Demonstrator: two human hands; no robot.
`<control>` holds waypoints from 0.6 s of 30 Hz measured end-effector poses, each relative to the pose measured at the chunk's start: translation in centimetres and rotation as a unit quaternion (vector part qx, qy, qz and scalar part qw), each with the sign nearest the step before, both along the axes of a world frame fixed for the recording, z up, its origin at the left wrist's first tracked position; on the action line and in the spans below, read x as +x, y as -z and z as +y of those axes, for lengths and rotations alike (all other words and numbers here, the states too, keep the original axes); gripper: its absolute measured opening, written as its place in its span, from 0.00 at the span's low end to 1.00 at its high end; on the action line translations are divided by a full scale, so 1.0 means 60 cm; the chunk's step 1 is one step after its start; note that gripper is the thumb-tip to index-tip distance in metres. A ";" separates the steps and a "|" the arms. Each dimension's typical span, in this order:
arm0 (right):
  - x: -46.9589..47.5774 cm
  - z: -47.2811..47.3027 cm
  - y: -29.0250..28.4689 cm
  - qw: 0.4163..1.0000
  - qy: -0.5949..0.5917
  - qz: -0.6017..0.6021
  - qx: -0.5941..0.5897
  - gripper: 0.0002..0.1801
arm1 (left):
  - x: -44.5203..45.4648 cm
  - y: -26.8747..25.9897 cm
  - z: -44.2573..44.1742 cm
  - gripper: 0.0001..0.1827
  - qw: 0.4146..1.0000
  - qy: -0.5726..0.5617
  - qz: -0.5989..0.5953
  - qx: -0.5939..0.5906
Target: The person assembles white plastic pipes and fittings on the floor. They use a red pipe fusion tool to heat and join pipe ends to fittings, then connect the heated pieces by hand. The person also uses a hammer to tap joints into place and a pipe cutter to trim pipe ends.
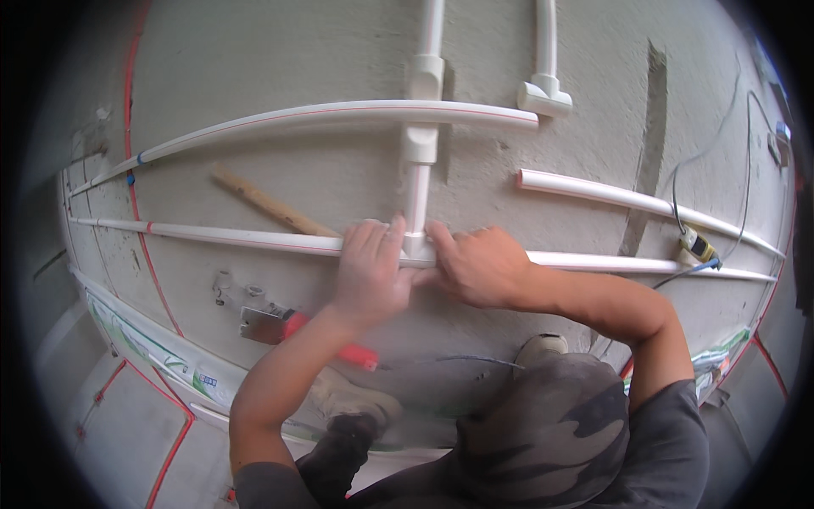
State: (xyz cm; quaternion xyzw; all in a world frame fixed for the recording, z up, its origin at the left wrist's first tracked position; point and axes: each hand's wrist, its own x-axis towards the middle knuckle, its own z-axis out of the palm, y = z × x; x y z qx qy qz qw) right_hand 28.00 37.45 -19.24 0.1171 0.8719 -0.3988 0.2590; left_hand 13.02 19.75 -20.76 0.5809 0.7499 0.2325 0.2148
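A white plastic tee fitting (416, 248) joins a long white pipe (267, 239) with red stripes and a short upright pipe (417, 197). My left hand (375, 267) is closed around the tee's left side. My right hand (477, 264) grips its right side, the fingers curled over the pipe. Both thumbs are close together below the fitting. Another long white pipe (318, 113) crosses over the upright run, in front of a white fitting (421, 143). The hands partly hide the tee and the pipe ends in it.
A wooden stick (267, 203) lies behind the lower pipe. Below left is a red-handled tool (359, 356) near a metal plate (262, 326). At right are a loose pipe end (540, 181), another tee (545, 98), a yellow-black device (697, 245) with a cable, and a groove (652, 127).
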 end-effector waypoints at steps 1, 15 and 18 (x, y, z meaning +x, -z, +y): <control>0.006 -0.002 0.005 1.000 0.002 0.000 0.002 0.31 | -0.014 -0.012 0.003 0.37 0.998 0.014 -0.053 -0.032; 0.007 -0.012 0.004 0.998 -0.019 0.032 0.057 0.29 | -0.324 -0.083 0.005 0.16 0.899 0.266 0.254 -0.237; 0.010 -0.012 0.001 0.998 -0.017 0.022 0.060 0.29 | -0.331 -0.081 -0.009 0.14 0.877 0.310 0.292 -0.223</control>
